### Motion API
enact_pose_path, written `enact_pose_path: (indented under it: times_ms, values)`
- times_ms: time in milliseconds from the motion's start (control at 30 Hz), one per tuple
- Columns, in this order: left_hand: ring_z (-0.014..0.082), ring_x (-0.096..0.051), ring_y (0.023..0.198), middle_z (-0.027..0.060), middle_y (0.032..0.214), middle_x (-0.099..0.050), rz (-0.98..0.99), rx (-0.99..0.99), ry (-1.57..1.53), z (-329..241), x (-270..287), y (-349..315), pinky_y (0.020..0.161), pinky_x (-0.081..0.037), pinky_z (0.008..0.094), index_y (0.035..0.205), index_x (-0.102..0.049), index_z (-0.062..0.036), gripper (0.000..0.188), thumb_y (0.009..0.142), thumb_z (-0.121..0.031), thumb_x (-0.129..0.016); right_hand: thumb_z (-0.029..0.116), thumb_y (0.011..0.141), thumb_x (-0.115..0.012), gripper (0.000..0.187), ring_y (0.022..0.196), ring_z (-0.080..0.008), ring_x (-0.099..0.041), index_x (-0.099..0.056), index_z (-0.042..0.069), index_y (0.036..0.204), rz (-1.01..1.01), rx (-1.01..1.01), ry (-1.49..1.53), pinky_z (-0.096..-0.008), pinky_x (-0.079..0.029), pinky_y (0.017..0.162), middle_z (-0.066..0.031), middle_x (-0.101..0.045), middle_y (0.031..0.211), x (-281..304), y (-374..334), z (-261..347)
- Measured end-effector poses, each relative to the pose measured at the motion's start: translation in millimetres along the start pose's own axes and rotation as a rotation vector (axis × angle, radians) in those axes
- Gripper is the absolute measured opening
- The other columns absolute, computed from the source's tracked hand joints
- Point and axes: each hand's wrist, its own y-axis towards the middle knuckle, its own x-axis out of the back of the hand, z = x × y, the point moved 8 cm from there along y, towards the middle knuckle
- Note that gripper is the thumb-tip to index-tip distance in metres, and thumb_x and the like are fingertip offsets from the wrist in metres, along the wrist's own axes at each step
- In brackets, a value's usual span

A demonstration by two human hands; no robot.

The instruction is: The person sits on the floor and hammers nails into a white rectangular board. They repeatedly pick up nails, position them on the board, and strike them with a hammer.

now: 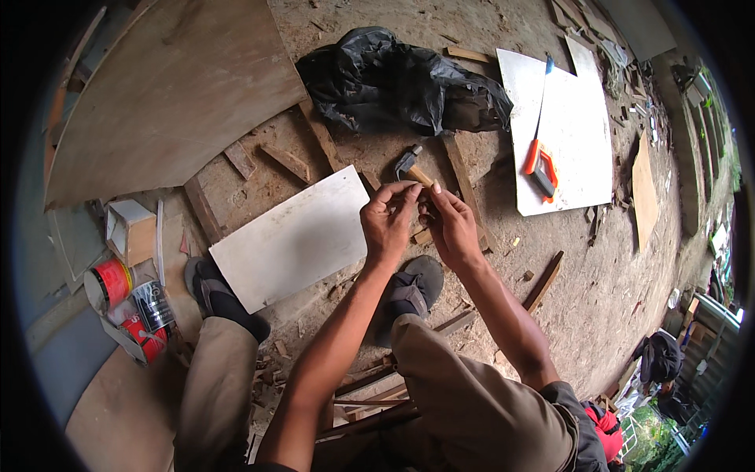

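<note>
My left hand (pixel 387 226) and my right hand (pixel 454 226) are close together in front of me, thumbs and fingertips pinched. Whatever lies between the fingertips is too small to make out. Just beyond them shows a claw hammer (pixel 408 163) with a dark head and a wooden handle, partly hidden by my fingers. Left of my left hand, a white rectangular board (pixel 292 237) lies tilted across wooden strips. To the right, a handsaw (pixel 541 169) with an orange and black handle rests on a larger white sheet (pixel 578 141).
A crumpled black plastic bag (pixel 397 82) lies at the far side. A large brown panel (pixel 173 86) leans at the upper left, with several paint cans (pixel 153 305) below it. Wood strips (pixel 544 282) and scraps litter the floor around my sandalled feet (pixel 413 289).
</note>
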Motion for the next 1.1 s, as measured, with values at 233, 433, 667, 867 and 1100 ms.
enact_pose_path:
  times_ms: [233, 433, 667, 867, 1100]
  values:
    - [0.0116, -0.067, 0.078, 0.0082, 0.086, -0.069, 0.182, -0.053, 0.416, -46.3, 87.5, 18.7, 0.069, -0.052, 0.0250, 0.097, -0.060, 0.0010, 0.017, 0.096, -0.015, -0.063, 0.019, 0.086, -0.068, 0.050, 0.113, -0.0353, -0.052, -0.051, 0.006, 0.131, -0.088, 0.768, -1.862, -0.0461, -0.040, 0.092, -0.0171, -0.055, 0.122, 35.9, 21.4, 1.8]
    - [0.0168, -0.070, 0.080, 0.0126, 0.091, -0.072, 0.469, -0.118, 1.081, -152.1, 182.6, 8.1, 0.070, -0.054, 0.0324, 0.108, -0.064, 0.0007, 0.017, 0.094, -0.009, -0.060, 0.019, 0.096, -0.059, 0.033, 0.087, -0.0361, -0.065, -0.053, 0.000, 0.123, -0.043, 0.788, -1.699, -0.0443, -0.052, 0.072, -0.0197, -0.064, 0.096, 42.6, 20.2, -1.3]
    - [0.0172, -0.067, 0.076, 0.0098, 0.089, -0.071, 0.067, -0.293, 1.074, -229.2, 297.5, -30.9, 0.069, -0.053, 0.0312, 0.115, -0.064, -0.0019, 0.025, 0.090, -0.006, -0.064, 0.027, 0.102, -0.050, 0.030, 0.061, -0.0094, -0.047, -0.053, -0.002, 0.110, 0.185, 0.579, -1.298, -0.0284, -0.040, 0.053, -0.0044, -0.053, 0.073, -44.4, -32.4, -27.9]
    - [0.0106, -0.065, 0.079, 0.0070, 0.087, -0.070, -0.253, -0.155, 0.527, -152.7, 381.9, -49.4, 0.073, -0.051, 0.0239, 0.102, -0.064, 0.0047, 0.016, 0.090, -0.005, -0.068, 0.019, 0.100, -0.055, 0.022, 0.069, -0.0208, -0.063, -0.052, -0.002, 0.105, 0.584, 0.308, -1.142, -0.0362, -0.049, 0.059, -0.0172, -0.065, 0.081, -168.7, -53.6, -146.4]
    - [0.0101, -0.062, 0.071, 0.0081, 0.080, -0.070, -0.324, -0.302, 0.652, -154.3, 395.9, -59.6, 0.066, -0.049, 0.0259, 0.098, -0.069, 0.0018, 0.018, 0.090, -0.014, -0.069, 0.030, 0.105, -0.044, 0.034, 0.087, -0.0192, -0.064, -0.052, -0.002, 0.105, 0.584, 0.220, -1.021, -0.0334, -0.051, 0.082, -0.0129, -0.066, 0.097, -210.3, -11.4, -218.7]
